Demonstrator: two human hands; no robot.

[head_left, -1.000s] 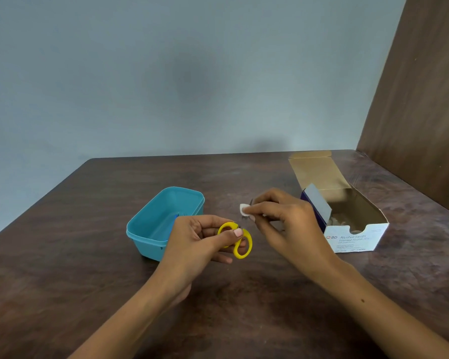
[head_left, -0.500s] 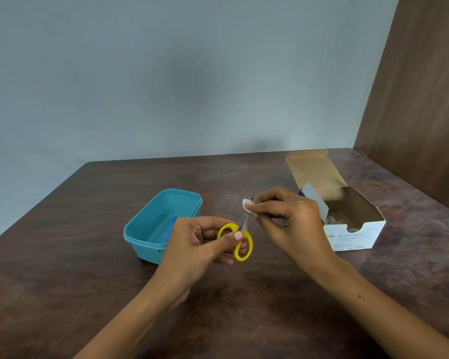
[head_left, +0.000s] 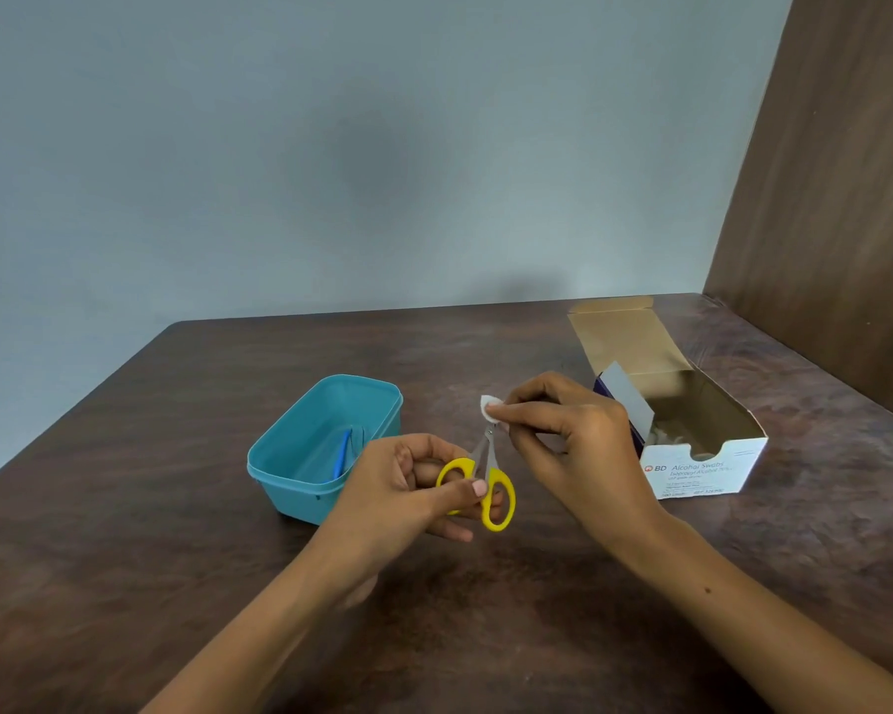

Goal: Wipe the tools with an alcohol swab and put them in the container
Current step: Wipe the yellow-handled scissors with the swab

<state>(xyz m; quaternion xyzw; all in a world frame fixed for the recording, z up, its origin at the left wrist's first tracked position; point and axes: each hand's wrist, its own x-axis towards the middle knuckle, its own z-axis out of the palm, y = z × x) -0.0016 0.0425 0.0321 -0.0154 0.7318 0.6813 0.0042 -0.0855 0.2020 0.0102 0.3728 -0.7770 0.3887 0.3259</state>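
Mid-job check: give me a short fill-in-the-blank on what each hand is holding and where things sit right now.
1. The left hand holds small scissors with ____ handles.
2. The right hand pinches a white swab at the scissors' ____.
3. A blue tool already lies inside the ____ container.
4. The open swab box stands to the ____ of the right hand.

Missing words: yellow; blades; teal; right
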